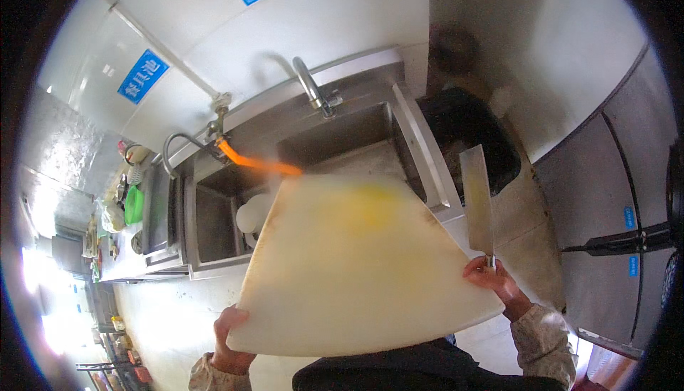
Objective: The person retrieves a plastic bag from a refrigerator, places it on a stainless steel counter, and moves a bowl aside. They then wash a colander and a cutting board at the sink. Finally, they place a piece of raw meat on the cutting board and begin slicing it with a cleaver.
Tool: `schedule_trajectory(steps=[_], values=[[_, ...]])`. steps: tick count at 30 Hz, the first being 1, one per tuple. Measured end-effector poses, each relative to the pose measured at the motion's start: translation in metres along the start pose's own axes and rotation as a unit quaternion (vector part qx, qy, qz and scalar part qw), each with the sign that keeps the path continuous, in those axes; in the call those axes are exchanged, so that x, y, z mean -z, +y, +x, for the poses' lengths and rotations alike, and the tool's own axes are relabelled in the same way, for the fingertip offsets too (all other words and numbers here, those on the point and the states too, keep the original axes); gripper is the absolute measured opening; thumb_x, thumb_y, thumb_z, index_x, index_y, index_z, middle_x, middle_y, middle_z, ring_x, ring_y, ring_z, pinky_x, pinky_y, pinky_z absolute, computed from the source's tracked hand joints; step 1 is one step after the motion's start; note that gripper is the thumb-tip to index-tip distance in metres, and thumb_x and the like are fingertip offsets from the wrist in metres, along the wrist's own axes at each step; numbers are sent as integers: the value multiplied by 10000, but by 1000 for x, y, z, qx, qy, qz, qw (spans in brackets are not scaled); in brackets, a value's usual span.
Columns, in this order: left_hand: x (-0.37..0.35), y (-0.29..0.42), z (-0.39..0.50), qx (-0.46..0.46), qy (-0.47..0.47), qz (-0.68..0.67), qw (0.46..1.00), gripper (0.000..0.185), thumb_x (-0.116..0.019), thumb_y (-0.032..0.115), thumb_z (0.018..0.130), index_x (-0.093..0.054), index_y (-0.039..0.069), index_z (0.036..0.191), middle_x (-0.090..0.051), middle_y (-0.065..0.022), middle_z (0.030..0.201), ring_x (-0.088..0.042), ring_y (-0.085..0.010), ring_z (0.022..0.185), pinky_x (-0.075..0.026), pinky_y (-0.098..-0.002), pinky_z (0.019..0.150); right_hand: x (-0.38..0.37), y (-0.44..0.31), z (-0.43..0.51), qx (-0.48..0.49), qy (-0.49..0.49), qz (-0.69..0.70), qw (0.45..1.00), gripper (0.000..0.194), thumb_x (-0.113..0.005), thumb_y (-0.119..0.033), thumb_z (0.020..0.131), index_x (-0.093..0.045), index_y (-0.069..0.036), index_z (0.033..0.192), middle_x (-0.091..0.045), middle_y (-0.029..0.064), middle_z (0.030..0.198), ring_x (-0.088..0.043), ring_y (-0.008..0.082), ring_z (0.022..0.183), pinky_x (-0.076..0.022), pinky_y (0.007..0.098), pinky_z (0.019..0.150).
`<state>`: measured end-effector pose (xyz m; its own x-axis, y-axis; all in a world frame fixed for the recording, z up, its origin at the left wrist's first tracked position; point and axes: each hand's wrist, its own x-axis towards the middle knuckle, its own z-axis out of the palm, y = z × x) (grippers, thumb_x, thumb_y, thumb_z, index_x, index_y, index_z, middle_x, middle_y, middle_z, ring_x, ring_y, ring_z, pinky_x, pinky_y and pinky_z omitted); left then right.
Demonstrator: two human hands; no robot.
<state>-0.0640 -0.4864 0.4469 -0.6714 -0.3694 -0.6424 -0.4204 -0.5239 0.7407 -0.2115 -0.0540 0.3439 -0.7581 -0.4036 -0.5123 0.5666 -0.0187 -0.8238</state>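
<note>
A large white cutting board [352, 273], yellowed toward its far end, spans the view in front of my body. Its near left corner is in the grip of my left hand [232, 332], with the thumb on top. On the opposite edge, my right hand [494, 279] holds both the board's side and a cleaver [477, 198]. The cleaver's broad blade points away from me, beside the board. The far end of the board reaches over a stainless steel sink [342, 150]. Fingers beneath the board are hidden.
A curved faucet [310, 84] stands over the right basin. An orange hose [256, 164] runs from a wall tap [216, 124]. White dishes [254, 214] lie in the left basin. A black bin [470, 129] stands right of the sink, and a grey refrigerator [593, 209] farther right.
</note>
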Motion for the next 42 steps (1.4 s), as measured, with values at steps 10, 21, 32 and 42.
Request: schedule_trajectory(steps=[10,21,32,42], values=[[75,-51,-139,-123,3,52,991,501,-507,218,717,-507,-72,1125,-595,-194,1024,-610,-313,902,-525,-411,774,-37,130,-100,110,2,24,994,246,-652,-168,773,-599,-13,957,-607,51,909,-557,127,862,-456,246,758],[126,-51,-199,-216,43,45,974,470,-531,210,721,-534,-75,1095,-591,-167,1002,-596,-279,882,-506,-363,776,-118,185,-105,67,-141,164,974,275,-643,-84,802,-556,1,1048,-609,57,942,-590,132,814,-504,274,718],[253,-103,-125,-277,150,54,948,178,-495,205,808,-538,32,821,-563,-77,773,-576,-221,732,-513,-366,676,-178,196,-84,24,-158,175,971,121,-647,-36,821,-605,-40,934,-615,20,870,-594,101,787,-512,268,703],[266,-252,-68,-215,40,-414,884,636,-452,542,888,-471,45,1285,-520,-105,1274,-499,-262,1137,-430,-422,935,-227,247,-85,92,-147,-144,974,113,-650,-148,817,-619,-58,876,-610,14,812,-549,107,761,-459,293,700]])
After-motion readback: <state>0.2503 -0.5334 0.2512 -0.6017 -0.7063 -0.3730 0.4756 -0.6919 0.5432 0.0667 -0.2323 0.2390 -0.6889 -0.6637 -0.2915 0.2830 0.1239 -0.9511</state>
